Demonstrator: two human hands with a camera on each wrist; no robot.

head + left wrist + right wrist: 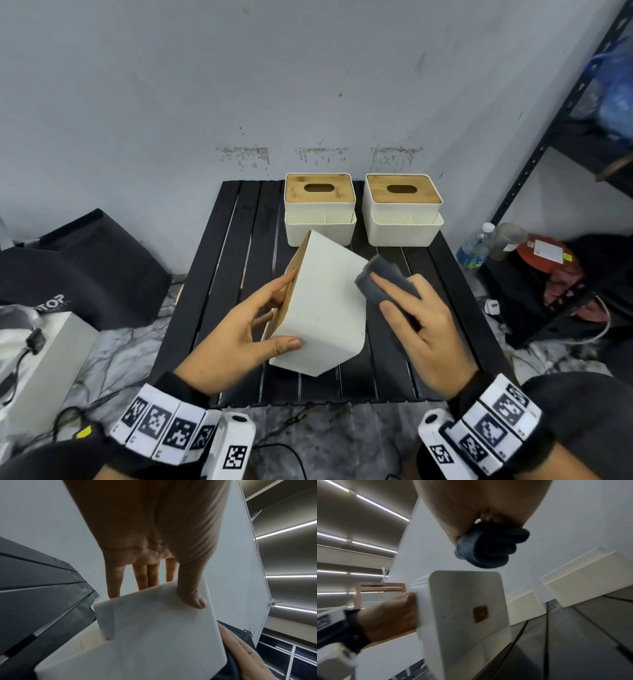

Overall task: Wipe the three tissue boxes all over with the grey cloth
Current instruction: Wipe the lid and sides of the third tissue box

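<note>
Above the black slatted table (pixel 236 274), my left hand (pixel 286 310) grips a white tissue box (pixel 325 301) tipped on its side. The thumb lies on the white face and the fingers on the bamboo lid side. My right hand (pixel 382 291) holds the bunched grey cloth (pixel 392 269) against the box's upper right edge. The left wrist view shows the thumb on the box (pixel 154 635). In the right wrist view the cloth (pixel 488 549) sits just above the box's bottom (pixel 467 608). Two more bamboo-lidded boxes (pixel 319 209) (pixel 402 209) stand upright at the table's back.
A black bag (pixel 85 267) and a white case (pixel 44 359) with cables lie on the floor at left. Black metal shelving (pixel 548 137) stands at right, with a water bottle (pixel 474 250) and clutter at its foot. A grey wall runs behind the table.
</note>
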